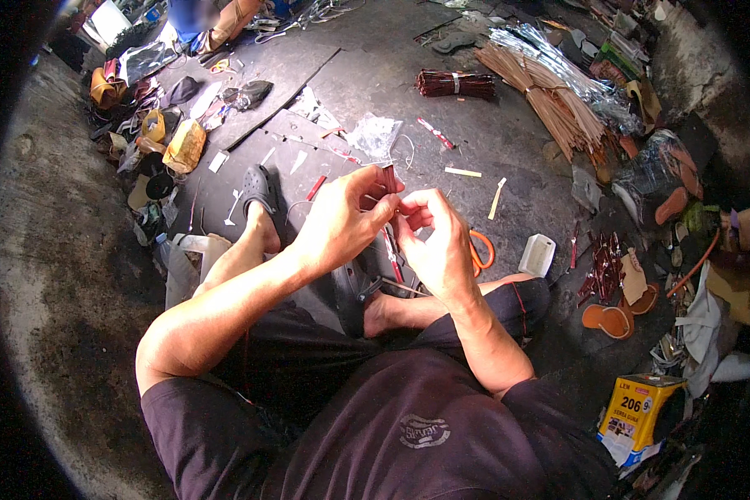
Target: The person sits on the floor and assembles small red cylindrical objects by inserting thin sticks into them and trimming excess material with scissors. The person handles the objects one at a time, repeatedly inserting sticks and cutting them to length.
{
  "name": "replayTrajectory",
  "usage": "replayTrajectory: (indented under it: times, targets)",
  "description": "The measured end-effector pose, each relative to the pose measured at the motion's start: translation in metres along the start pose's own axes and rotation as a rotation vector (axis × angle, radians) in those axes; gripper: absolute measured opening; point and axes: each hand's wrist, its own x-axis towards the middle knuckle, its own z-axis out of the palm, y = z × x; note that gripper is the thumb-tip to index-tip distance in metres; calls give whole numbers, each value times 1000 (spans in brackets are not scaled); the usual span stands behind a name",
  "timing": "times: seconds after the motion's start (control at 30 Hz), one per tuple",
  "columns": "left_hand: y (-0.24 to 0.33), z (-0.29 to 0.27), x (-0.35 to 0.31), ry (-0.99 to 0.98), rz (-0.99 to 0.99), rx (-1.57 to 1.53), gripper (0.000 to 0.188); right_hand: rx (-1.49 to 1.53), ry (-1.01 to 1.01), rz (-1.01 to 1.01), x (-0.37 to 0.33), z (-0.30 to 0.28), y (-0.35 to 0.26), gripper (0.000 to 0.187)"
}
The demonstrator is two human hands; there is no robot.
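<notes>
In front of me, my left hand [354, 218] is closed around a narrow reddish-brown strip [390, 179], whose upper end sticks out above the fingers. My right hand [435, 242] is just beside it, thumb and fingers pinched at the strip's lower part. The fingers hide most of the strip, so I cannot tell whether it is one piece or several. Orange scissor handles [482, 250] show on the floor just right of my right hand. A dark red strip [316, 187] lies on the floor left of my left hand.
A tied bundle of dark red strips [455, 84] and a long bundle of tan strips [550, 100] lie farther off. At right are a white tray [538, 255], brown sandal soles [607, 320] and a yellow can [642, 408]. Rough walls flank both sides. Another person [212, 21] sits at far left.
</notes>
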Motion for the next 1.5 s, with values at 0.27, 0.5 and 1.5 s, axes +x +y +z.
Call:
replayTrajectory:
  times: [0.27,0.5,1.5]
  targets:
    - [11,0,-1,-14,-48,22,23,-47,-52,33,4,2,5,27]
    - [4,1,-2,34,36,149,20,-272,96,-274,10,9,4,29]
    - [5,-2,-4,-64,7,53,19,93,28,-69,-2,-2,5,25]
